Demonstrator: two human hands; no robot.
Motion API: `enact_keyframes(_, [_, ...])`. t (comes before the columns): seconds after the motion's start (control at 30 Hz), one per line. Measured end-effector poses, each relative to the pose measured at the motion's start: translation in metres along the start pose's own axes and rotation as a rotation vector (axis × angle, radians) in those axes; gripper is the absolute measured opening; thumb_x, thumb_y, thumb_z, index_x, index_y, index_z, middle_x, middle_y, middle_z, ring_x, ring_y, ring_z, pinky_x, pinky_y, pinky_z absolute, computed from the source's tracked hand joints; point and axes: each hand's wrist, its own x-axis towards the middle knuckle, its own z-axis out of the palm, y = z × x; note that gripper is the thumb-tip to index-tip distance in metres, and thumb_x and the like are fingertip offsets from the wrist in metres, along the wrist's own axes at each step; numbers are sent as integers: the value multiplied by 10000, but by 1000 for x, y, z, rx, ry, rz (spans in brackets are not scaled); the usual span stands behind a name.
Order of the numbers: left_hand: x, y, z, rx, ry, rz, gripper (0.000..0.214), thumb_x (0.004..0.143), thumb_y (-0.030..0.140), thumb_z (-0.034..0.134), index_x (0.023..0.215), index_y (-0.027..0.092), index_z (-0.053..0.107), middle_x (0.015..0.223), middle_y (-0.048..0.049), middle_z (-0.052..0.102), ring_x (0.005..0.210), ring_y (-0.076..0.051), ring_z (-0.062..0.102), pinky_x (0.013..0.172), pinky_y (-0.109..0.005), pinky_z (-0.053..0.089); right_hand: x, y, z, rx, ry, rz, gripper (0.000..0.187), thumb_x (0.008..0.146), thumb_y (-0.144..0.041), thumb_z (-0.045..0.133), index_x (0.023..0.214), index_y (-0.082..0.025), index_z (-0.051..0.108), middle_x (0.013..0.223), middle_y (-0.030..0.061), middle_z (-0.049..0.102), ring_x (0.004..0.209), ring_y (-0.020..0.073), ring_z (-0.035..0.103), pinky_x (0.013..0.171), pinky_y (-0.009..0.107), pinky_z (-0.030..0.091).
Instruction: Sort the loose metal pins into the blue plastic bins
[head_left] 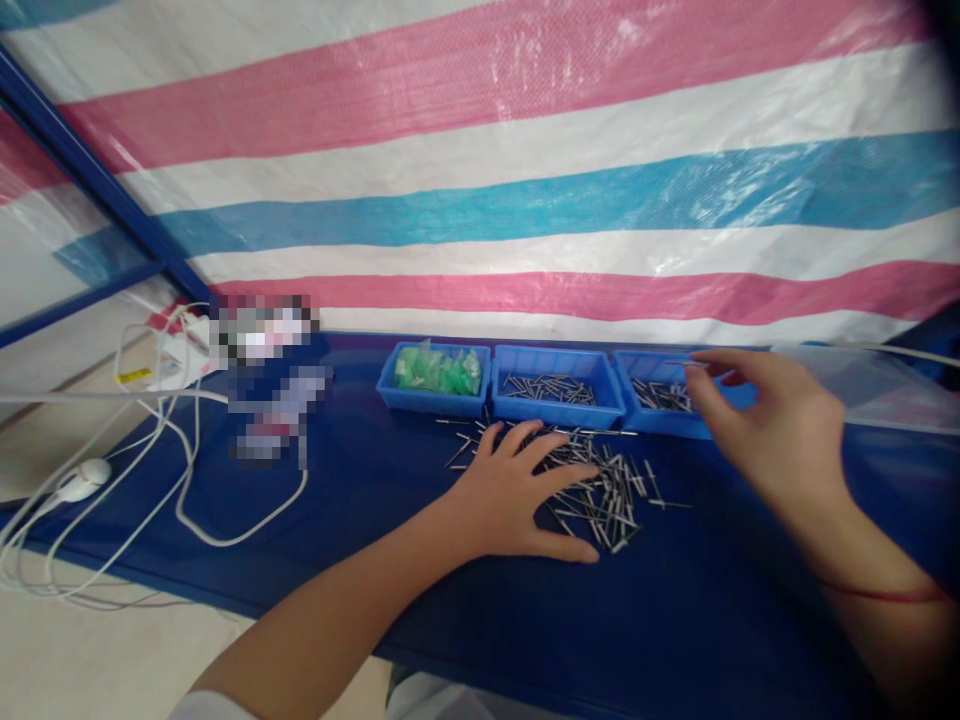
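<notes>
A loose pile of blind rivets point(611, 490) lies on the blue tabletop. My left hand point(510, 490) rests over the pile's left side, fingers spread, hiding part of it. Over the right blue bin point(634, 415), which has more rivets in it, my right hand point(780, 430) is closed in a pinch. A thin metal rivet point(675, 362) pokes out from its fingertips, slightly blurred. The middle blue bin point(555, 410) also contains rivets point(551, 388). Inside the left blue bin point(435, 402) are green-and-clear plastic packets point(439, 370).
White cables point(187, 480) and a plug point(86, 480) trail across the table's left end, near blurred-out objects point(281, 410). Striped plastic sheeting point(525, 180) hangs behind the bins. A clear plastic sheet or bag point(892, 385) lies at the right, beyond my right hand.
</notes>
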Motion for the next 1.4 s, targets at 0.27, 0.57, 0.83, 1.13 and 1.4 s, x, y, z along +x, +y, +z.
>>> enact_keyframes(0.27, [-5,-3,12,92,-23,15,555,876,598,469,1363,331,466,1486,-92,375,1373,-358,286,1074,-643,217,-9,-17,6,25,-62,-209,319,871,-327,543,1173,-229,576,948,128,647,909,322,560,834,442,392])
enact_keyframes(0.57, [6,-3,16,137,68,69,266,921,437,503,1070,294,670,1252,-67,556,1196,-254,468,981,-419,385,-33,-51,14,199,-454,-556,180,888,-220,515,1027,-207,630,966,75,686,875,211,618,811,376,465])
enact_keyframes(0.83, [9,1,13,111,105,32,208,918,385,531,968,255,685,1111,-49,595,1057,-210,510,911,-375,374,-32,-48,15,155,-560,-581,170,894,-193,495,874,-192,664,855,78,671,792,186,596,741,348,467])
enact_keyframes(1.13, [14,-2,8,-11,154,6,201,924,335,528,959,242,702,1035,-49,632,1058,-208,520,932,-368,404,-25,-48,10,164,-607,-554,218,842,-81,443,873,-194,628,830,64,646,765,184,579,715,351,479])
enact_keyframes(1.4, [17,2,4,-260,302,-67,218,924,291,533,983,170,706,962,-80,652,947,-178,575,870,-304,469,-29,-54,-1,252,-626,-479,185,876,-109,443,946,-202,586,877,62,637,816,193,587,726,355,483])
